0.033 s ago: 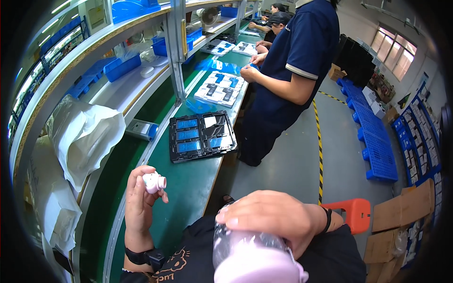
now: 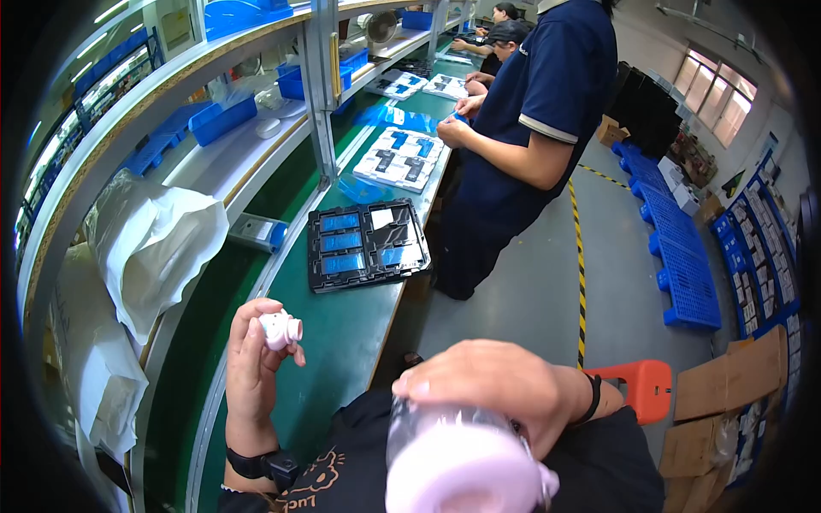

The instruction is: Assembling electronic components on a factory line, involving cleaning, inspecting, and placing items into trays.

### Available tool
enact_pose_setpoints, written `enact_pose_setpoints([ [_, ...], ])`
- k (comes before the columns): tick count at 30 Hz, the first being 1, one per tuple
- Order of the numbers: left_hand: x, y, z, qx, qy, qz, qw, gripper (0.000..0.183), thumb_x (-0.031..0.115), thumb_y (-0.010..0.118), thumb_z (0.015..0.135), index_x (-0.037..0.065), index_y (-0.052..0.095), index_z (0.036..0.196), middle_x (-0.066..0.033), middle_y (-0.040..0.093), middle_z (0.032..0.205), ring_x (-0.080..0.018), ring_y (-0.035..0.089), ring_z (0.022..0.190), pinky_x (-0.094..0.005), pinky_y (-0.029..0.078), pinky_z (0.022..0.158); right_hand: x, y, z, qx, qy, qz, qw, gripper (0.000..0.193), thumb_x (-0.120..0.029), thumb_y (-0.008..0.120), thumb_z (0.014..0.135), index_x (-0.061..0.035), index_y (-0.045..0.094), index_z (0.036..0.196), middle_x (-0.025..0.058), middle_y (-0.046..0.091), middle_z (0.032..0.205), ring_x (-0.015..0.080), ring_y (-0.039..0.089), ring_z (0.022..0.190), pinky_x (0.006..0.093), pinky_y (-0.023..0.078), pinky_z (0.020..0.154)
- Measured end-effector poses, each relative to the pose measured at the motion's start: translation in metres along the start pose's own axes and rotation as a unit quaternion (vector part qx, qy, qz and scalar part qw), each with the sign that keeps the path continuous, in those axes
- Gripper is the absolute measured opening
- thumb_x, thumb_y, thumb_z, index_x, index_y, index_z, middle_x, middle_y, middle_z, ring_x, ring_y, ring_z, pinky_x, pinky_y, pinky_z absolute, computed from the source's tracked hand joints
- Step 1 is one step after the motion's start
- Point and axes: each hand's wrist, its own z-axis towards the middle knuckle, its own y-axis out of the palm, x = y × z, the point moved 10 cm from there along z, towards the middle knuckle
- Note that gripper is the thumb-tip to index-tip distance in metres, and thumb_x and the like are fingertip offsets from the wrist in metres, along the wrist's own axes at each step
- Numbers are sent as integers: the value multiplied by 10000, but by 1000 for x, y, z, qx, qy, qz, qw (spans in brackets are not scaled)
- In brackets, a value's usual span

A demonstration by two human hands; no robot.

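A: Head view: what do you see changed?
B: At six o'clock, the pink-ended clear container [image 2: 455,462] has tipped, showing its broad end more squarely; the right hand [image 2: 500,380] keeps its grip wrapped around it.
A: At eight?
B: The left hand's [image 2: 254,363] grip pinches a small pink fitting [image 2: 278,330]. Thus both pieces remain held, apart.
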Motion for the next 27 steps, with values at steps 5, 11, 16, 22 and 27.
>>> enact_pose_setpoints([
  [5, 18, 12, 0, 3, 36, 49, 998, 361, 284, 510, 888, 38, 454, 1145, -76, 542, 896, -134, 560, 776, -268, 484, 643, 57, -5, -17, 7, 147, -65, 987, 727, -289, 781, 588, 61, 482, 1152, 189, 582, 1009, 308, 598, 884, 338, 474, 776],
  [11, 16, 22, -2, -53, 4, 56, 997, 370, 169, 639, 802, 28, 470, 1099, -47, 531, 949, -115, 543, 863, -247, 464, 719, 109, 14, -44, 8, 242, -114, 963, 662, -263, 759, 558, 26, 512, 1100, 167, 589, 955, 296, 601, 842, 343, 477, 753],
  [16, 11, 31, -1, -76, -16, 46, 996, 358, 141, 659, 793, 32, 491, 1090, -43, 538, 947, -121, 540, 887, -254, 458, 762, 126, 37, -51, -39, 298, -48, 953, 672, -291, 743, 555, 22, 512, 1104, 180, 591, 976, 308, 598, 882, 360, 472, 787],
  [22, 7, 37, 0, -90, -17, 105, 990, 345, 124, 678, 775, 32, 532, 1074, -36, 566, 950, -108, 537, 873, -250, 435, 775, 131, 33, -56, -20, 335, -42, 941, 699, -303, 748, 552, 21, 501, 1121, 188, 589, 985, 317, 592, 910, 362, 466, 807],
  [27, 5, 69, -2, -218, 18, 277, 936, 406, 90, 724, 705, 69, 629, 1099, -62, 592, 950, -149, 539, 905, -276, 425, 784, 131, 36, -59, -31, 335, -36, 941, 688, -304, 749, 552, 19, 506, 1108, 190, 590, 982, 323, 590, 912, 365, 467, 803],
])
